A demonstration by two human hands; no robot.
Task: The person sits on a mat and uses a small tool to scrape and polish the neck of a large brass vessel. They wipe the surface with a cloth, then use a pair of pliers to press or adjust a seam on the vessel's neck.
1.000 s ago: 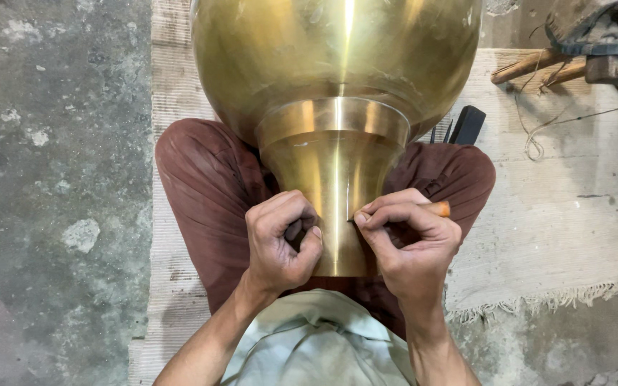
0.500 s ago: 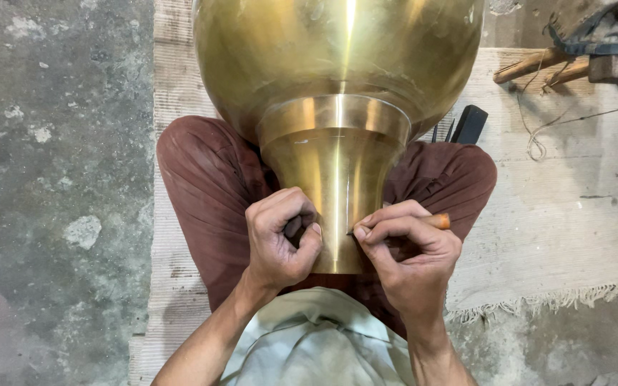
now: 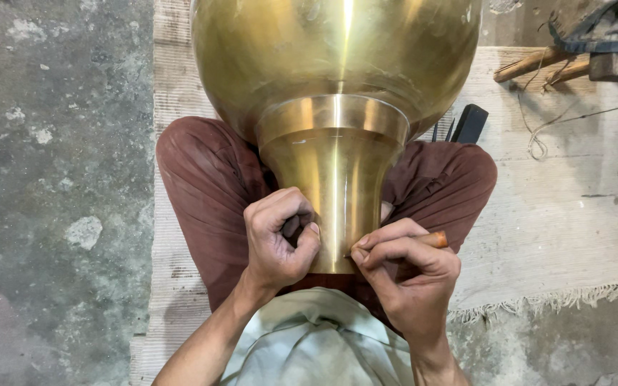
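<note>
Head view looks straight down, and nearest to us we see a pale green shirt with both forearms reaching forward from it. Our left hand is clenched into a fist against the left side of the neck of a large, polished brass vessel with a round belly and a flared neck; something dark shows inside the fist, but we cannot tell what it is. Our right hand is closed around a slim tool with an orange-brown wooden handle, the handle's end sticking out to the right past the knuckles, the working end pressed to the lower right edge of the neck.

The vessel lies with its neck pointing toward us, resting between our crossed legs in dark maroon trousers, and its wide belly fills the upper middle of the view. Under the legs we see a pale woven mat with a fringed edge spread on the stained grey concrete floor.

Farther off, just beside the right knee, a flat black object lies on the mat. At the far right we see wooden-handled tools and a loose loop of thin string.
</note>
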